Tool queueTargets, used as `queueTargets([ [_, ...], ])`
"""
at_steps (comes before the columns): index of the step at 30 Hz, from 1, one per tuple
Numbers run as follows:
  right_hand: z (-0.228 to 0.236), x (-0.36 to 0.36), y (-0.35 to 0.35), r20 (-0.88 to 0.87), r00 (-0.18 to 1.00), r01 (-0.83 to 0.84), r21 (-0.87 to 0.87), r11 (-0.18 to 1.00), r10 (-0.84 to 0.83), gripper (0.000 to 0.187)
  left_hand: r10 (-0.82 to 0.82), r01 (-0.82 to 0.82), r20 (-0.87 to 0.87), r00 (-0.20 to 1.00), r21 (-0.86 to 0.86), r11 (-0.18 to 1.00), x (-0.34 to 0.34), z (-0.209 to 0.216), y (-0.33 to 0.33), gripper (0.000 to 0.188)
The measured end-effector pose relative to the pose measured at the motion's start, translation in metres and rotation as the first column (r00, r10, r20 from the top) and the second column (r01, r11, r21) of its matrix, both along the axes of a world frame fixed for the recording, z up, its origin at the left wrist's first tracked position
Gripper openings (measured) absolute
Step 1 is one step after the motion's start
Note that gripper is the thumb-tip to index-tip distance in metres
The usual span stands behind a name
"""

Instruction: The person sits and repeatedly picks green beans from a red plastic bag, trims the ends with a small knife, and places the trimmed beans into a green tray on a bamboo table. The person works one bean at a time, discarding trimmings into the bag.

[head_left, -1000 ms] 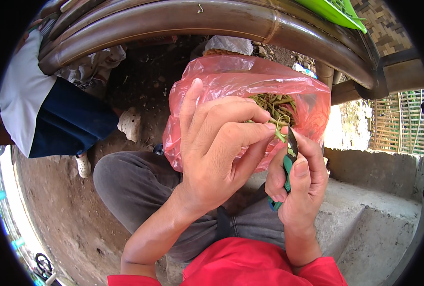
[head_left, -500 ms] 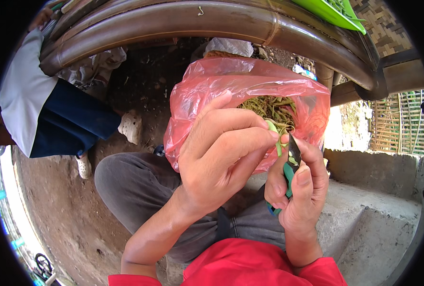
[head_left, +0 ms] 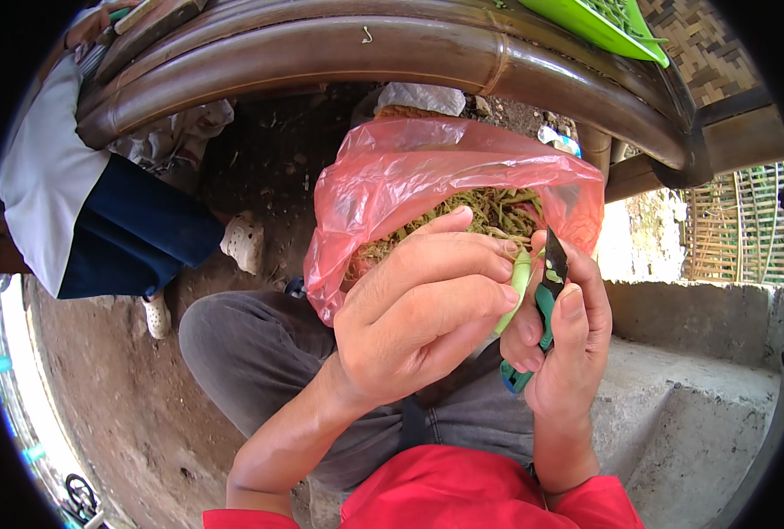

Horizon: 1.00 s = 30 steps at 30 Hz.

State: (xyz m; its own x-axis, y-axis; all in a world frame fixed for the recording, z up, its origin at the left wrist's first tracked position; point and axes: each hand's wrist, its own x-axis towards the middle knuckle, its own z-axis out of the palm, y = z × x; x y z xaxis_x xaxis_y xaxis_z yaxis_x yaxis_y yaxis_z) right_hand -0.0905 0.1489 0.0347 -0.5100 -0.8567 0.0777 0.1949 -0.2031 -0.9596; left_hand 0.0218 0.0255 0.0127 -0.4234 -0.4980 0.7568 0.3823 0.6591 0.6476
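Observation:
A green-handled cutter knife (head_left: 546, 309) with a dark blade is gripped in my right hand (head_left: 572, 348), its blade pointing up and away from me. Bits of pale green peel stick to the blade. Between the fingertips of my left hand (head_left: 410, 317) is a slim green bean pod (head_left: 516, 291), held just left of the knife. Both hands hover over the near edge of a translucent red plastic bag (head_left: 357, 189). Inside the bag lies a heap of green and brownish trimmings (head_left: 498, 204), partly hidden by my left hand.
Ahead runs a bench of thick brown bamboo poles (head_left: 392, 44), with a bright green tray (head_left: 599, 31) of green pieces at its far right. On the left sits another person (head_left: 136, 220) in dark blue cloth and pale clogs. A concrete step (head_left: 674, 414) is at my right.
The bean pod now stands more upright and shows more of its length. The knife has shifted slightly right and its blade has come up beside the pod.

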Motion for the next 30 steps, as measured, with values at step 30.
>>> queueTargets([
  [30, -0.04, -0.105, -0.011, -0.756, 0.633, 0.486, 0.558, 0.673, 0.17, 0.023, 0.297, -0.222, 0.111, 0.948, -0.438, 0.871, -0.201, 0.119, -0.127, 0.018],
])
